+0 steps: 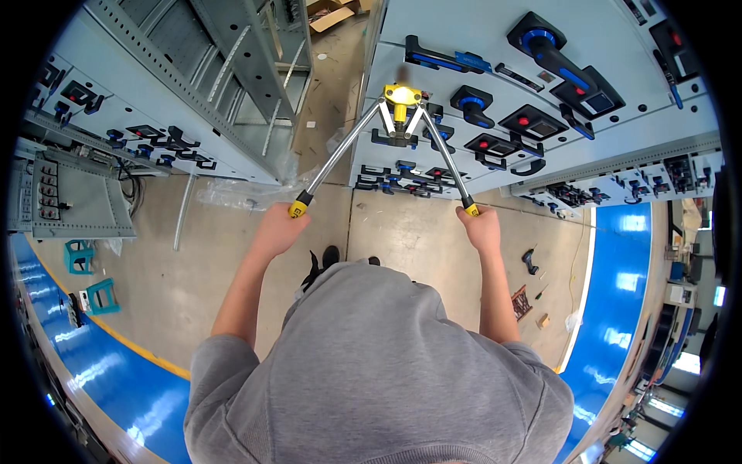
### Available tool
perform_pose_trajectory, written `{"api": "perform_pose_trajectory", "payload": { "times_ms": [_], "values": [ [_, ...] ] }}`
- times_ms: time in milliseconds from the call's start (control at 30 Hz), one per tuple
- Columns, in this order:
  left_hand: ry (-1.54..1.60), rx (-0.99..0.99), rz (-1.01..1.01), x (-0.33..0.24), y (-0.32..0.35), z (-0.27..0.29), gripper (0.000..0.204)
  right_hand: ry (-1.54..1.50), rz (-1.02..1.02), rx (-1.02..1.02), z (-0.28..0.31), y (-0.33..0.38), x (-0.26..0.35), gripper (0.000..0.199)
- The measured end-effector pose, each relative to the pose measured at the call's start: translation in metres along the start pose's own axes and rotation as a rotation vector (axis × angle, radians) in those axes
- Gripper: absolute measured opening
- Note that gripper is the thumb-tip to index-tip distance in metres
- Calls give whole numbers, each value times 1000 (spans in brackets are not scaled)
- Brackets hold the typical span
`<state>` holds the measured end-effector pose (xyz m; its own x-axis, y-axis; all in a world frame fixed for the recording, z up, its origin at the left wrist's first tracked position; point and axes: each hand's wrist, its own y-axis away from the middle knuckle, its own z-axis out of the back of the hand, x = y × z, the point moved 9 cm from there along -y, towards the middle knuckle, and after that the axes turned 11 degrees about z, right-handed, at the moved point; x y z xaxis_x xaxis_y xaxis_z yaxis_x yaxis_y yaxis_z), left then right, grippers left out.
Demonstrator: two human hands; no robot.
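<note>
A two-handled hand riveter (403, 96) with a yellow head and long silvery lever arms is spread wide in front of me. My left hand (280, 230) is closed round its left yellow-and-black grip. Round the right grip my right hand (481, 227) is closed too. The riveter's head lies in front of a pale grey cabinet (487, 85) fitted with black and blue handles. Whether its tip touches the cabinet I cannot tell.
An open metal cabinet frame (224, 85) stands to the left. Clear plastic film (251, 195) and a metal strip (184, 213) lie on the floor. Teal stools (100, 296) are at far left. A power drill (530, 261) lies at right. A cardboard box (330, 17) sits at the back.
</note>
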<state>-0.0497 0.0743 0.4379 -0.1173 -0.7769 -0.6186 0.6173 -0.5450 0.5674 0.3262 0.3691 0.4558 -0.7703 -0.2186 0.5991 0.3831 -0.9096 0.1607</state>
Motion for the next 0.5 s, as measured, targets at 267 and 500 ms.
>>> {"api": "perform_pose_trajectory", "payload": {
  "times_ms": [267, 500],
  "values": [
    [-47, -87, -26, -15, 19, 7, 36, 0, -1, -21, 0, 2, 1, 44],
    [-60, -58, -29, -14, 13, 3, 36, -17, 4, -4, -1, -5, -5, 44]
  ]
}}
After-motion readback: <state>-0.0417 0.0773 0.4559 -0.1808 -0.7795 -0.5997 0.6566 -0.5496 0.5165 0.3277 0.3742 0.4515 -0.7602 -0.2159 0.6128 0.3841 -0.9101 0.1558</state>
